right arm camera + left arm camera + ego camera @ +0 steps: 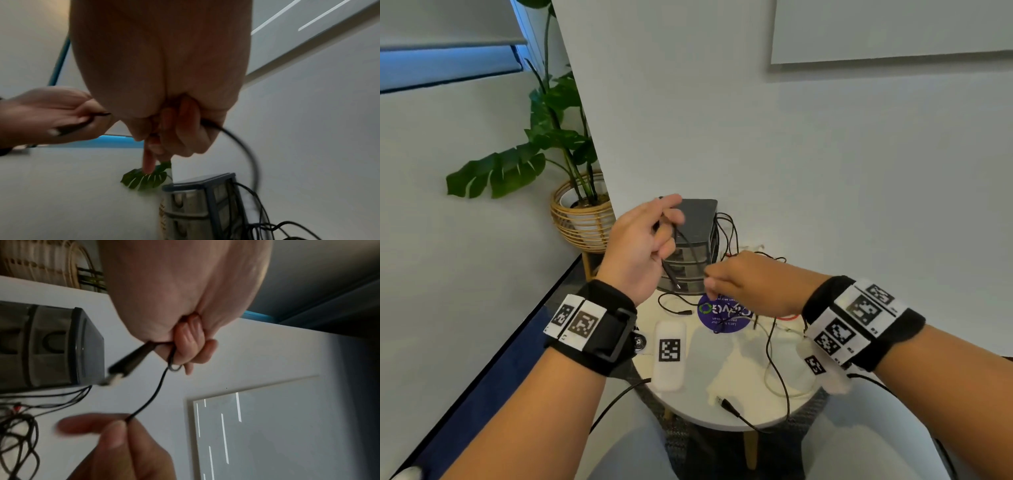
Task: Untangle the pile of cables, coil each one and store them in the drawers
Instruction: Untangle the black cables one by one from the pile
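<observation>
**Black cable held taut before the drawer unit**

Your left hand [640, 246] grips the black cable [153, 395] near its plug, fingers curled round it, in front of the drawer unit [693, 240]; your right hand [750, 284] pinches it lower down, above the table [722, 370].

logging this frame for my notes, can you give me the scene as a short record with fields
left hand: left hand grips thin black cable near its plug
right hand: right hand pinches the same cable further along
drawers: small grey plastic drawer unit, drawers look closed
table: round white table with loose tangled cables
background: potted green plant in wicker basket
</observation>
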A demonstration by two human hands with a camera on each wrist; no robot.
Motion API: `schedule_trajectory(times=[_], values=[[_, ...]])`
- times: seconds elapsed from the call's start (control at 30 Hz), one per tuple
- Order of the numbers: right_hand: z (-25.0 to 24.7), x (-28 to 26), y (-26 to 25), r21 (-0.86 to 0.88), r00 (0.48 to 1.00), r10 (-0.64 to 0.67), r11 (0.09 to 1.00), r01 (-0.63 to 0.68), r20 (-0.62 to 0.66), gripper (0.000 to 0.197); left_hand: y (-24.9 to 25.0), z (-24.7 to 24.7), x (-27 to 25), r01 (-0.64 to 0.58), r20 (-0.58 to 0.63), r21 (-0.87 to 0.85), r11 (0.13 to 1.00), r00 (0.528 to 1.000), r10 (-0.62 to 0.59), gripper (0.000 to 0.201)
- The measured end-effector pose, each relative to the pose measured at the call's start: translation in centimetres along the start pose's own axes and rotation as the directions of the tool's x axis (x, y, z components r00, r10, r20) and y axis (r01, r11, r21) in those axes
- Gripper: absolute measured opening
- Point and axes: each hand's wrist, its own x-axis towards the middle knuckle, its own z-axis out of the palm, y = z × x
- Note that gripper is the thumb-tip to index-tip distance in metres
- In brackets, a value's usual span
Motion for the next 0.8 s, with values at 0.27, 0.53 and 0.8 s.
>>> schedule_trajectory(times=[0.27,0.53,0.8], values=[[-7.6,0.0,-2.2,-0.001,0.947,-0.247,0.968,0.252,-0.208,0.025,-0.4,0.6,-0.8,-0.169,0.254,0.496,0.852,0.966,0.043,0.033],[-6.1,1.2,1.1,0.262,0.916,0.014,0.96,0.1,-0.401,0.032,1.6,1.3,-1.5,-0.057,0.4,0.051,0.997,0.916,0.032,0.044],[-3.6,0.4,-2.3,0.156,0.988,-0.152,0.976,0.153,-0.02,0.039,1.3,1.7,-0.9,-0.151,0.118,0.178,0.972,0.984,0.132,0.041]])
